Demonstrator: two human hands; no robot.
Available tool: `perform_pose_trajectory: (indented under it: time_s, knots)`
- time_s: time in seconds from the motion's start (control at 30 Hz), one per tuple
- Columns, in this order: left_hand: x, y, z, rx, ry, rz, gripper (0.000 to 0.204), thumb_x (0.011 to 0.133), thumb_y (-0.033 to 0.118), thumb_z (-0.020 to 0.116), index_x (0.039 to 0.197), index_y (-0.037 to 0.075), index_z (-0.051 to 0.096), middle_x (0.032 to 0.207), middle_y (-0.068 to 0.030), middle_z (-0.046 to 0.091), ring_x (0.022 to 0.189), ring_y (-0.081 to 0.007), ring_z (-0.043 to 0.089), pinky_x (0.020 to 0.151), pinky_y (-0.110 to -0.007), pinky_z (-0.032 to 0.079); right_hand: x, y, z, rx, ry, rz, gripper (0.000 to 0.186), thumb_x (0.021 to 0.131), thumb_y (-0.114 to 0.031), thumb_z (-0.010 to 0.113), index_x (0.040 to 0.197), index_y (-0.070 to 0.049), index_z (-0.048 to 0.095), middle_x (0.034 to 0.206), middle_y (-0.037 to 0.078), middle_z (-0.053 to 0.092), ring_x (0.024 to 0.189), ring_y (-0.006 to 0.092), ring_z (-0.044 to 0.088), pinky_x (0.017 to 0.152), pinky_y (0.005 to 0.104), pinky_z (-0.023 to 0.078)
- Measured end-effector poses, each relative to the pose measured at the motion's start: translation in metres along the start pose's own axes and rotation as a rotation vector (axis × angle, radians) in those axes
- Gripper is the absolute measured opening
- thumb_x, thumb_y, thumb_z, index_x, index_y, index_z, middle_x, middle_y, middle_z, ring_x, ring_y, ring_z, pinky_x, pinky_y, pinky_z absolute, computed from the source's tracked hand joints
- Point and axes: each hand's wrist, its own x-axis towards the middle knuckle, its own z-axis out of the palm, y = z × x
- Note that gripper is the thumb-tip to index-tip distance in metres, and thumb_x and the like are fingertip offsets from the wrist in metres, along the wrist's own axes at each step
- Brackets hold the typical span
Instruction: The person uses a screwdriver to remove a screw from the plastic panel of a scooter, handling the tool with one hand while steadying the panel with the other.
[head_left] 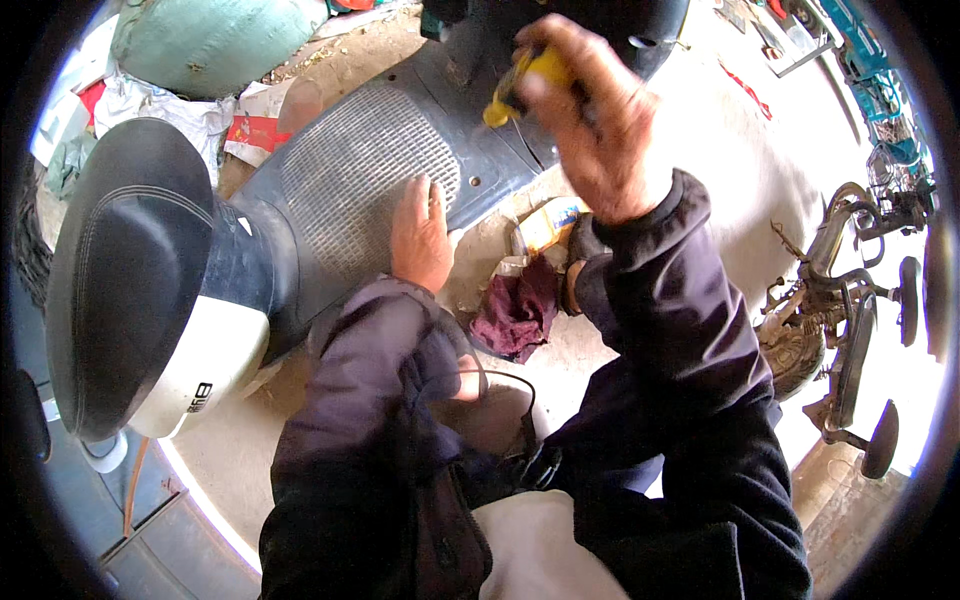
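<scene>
Scooter footboard (370, 170), R hand (590, 130) w/ screwdriver (525, 85)

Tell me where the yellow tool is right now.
In the head view, the yellow tool is top centre, gripped in the right hand above the scooter's footboard.
</scene>
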Motion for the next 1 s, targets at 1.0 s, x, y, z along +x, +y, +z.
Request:
perform_pose_trajectory:
  time_s: [1.0]
  knots:
    - [0.065, 0.006, -0.037, 0.104, -0.276, -0.112, 0.078, 0.088, 0.047, 0.071, 0.141, -0.005, 0.049, 0.143, -0.025, 0.048, 0.133, -0.0392, 0.046, 0.112, -0.048, 0.037, -0.02, 0.011, -0.046, -0.07, -0.078, 0.559, 0.021, 0.093, -0.017, 0.068, 0.1, 0.003, 0.066, 0.07, 0.016, 0.066, 0.06, 0.0241, 0.067, 0.058, 0.0348, 0.052]
